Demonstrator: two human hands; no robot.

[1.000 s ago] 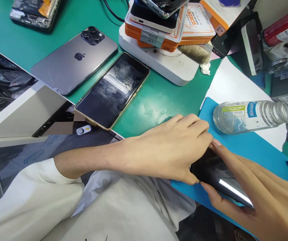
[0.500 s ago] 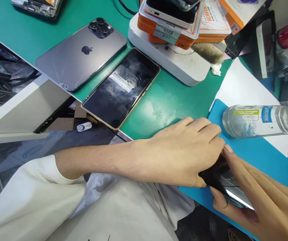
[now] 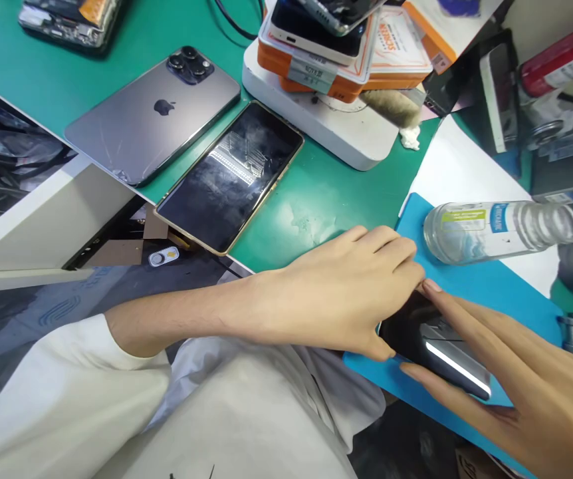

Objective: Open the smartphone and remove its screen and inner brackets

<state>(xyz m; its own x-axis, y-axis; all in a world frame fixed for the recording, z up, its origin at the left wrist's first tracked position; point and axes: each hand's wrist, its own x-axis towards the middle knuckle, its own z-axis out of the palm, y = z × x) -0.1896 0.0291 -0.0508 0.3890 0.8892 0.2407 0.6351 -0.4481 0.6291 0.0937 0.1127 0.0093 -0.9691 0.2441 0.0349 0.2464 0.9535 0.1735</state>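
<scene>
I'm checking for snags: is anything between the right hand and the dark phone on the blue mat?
Nothing visible: the right hand is at the dark phone. The left hand covers one end; the bottle sits aside.

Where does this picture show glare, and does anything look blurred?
Head view: striped white reflection on the black-screened, gold-edged phone; head view: bright white streak along the glossy black device; head view: slight softness on the red cylindrical container, upper right.

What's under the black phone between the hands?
A blue mat shows around the phone. What lies directly beneath is covered by the phone itself, the left hand and right hand.
</scene>
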